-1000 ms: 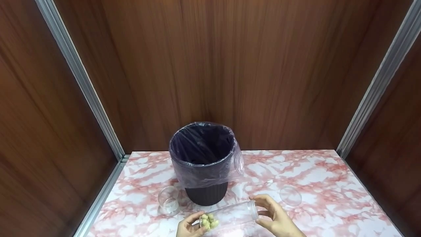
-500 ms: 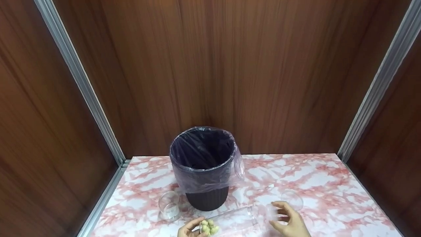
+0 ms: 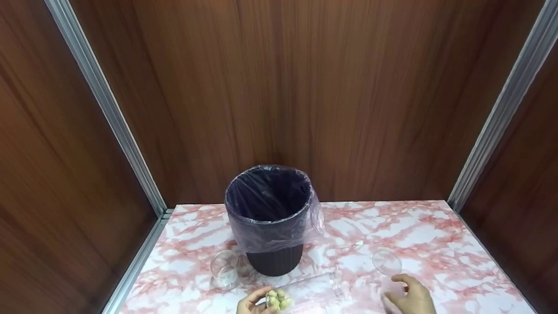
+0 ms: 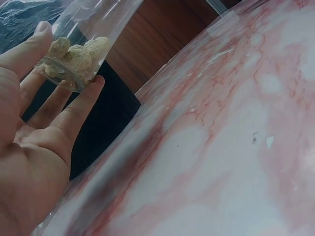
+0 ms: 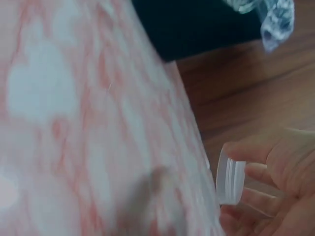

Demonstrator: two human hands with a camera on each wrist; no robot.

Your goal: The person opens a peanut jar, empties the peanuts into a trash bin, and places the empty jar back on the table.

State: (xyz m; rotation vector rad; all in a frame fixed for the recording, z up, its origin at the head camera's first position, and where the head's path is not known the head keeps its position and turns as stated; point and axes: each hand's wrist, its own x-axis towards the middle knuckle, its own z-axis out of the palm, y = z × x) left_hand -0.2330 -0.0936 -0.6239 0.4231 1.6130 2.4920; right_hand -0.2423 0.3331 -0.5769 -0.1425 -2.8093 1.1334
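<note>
My left hand (image 3: pixel 254 302) grips the closed end of a clear plastic jar (image 3: pixel 311 290), thumb on one side and fingers on the other. The jar lies tilted nearly sideways, its mouth to the right. Pale tan lumps (image 4: pixel 81 56) like unshelled peanuts are gathered at its base. Right of the mouth, my right hand (image 3: pixel 412 296) pinches a translucent ridged lid (image 5: pixel 230 181) between thumb and fingers; in the head view that lid barely shows.
Behind the jar stands a black bin (image 3: pixel 274 261) lined with a purple bag (image 3: pixel 279 235). A clear empty container (image 3: pixel 225 270) sits left of it, and a clear round disc (image 3: pixel 387 261) lies to the right. Wooden walls enclose the marbled table (image 3: pixel 414 231).
My right hand has pulled the lid off the jar's mouth and moved right, away from it. The left hand keeps its grip on the jar, almost in place.
</note>
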